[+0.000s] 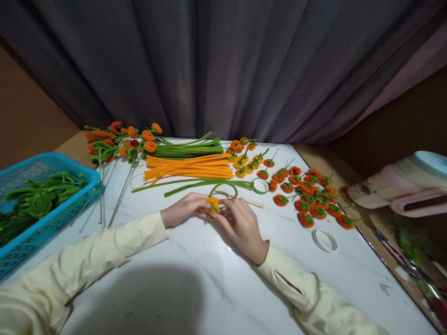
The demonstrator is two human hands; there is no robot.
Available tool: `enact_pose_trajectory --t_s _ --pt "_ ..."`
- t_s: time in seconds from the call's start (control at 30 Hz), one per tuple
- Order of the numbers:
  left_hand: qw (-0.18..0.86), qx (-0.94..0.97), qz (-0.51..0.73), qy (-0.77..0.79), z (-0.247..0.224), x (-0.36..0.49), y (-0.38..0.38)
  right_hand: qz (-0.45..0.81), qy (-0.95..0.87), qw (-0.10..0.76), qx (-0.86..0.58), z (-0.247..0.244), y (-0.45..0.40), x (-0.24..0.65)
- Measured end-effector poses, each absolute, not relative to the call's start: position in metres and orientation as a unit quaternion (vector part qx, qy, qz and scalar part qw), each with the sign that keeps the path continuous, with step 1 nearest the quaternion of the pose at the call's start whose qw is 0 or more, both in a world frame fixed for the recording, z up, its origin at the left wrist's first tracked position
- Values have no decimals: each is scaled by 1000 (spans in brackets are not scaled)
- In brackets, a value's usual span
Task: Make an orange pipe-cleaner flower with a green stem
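Between my two hands, low over the white table, is a small yellow-orange pipe-cleaner persimmon (212, 204). My left hand (190, 207) pinches it from the left side. At its right, the fingers of my right hand (240, 221) are closed on a green pipe cleaner (230, 185) that loops up and over from the little ball. Just beyond my hands lie loose green pipe cleaners (195, 183), a bundle of orange pipe cleaners (188, 166) and a bundle of green ones (188, 149). A thin wooden stick (254, 204) rests behind my right hand.
Many finished orange balls with green tops (309, 197) spread over the right side. A white ring (324, 240) and a green-white tape roll (260, 186) lie nearby. Orange flowers on stems (122, 139) and a blue basket (92, 179) are left; a tumbler (391, 181) stands right.
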State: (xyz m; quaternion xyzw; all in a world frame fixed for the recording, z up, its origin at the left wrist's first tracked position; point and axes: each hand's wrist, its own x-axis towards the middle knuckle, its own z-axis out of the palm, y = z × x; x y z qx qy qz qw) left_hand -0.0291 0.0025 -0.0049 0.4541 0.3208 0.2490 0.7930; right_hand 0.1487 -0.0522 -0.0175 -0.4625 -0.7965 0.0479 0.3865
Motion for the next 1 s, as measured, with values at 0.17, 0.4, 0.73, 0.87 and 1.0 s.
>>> enact_pose_trajectory --t_s 0.17,0.4,0.73,0.87,1.0 --pt "814 435 241 301 -9 -30 3 52 -808 387 -441 -17 -51 148" --pt "782 472 226 337 -10 -25 -1 55 -807 395 -436 -20 -51 148" --pt "745 514 230 357 -9 -23 -6 126 -791 404 -442 -16 -51 147" --pt "736 523 233 361 -8 -20 -10 158 -782 411 -441 -18 -50 146" --pt "727 522 253 366 -7 -19 -11 233 -757 428 -436 -16 -48 146"
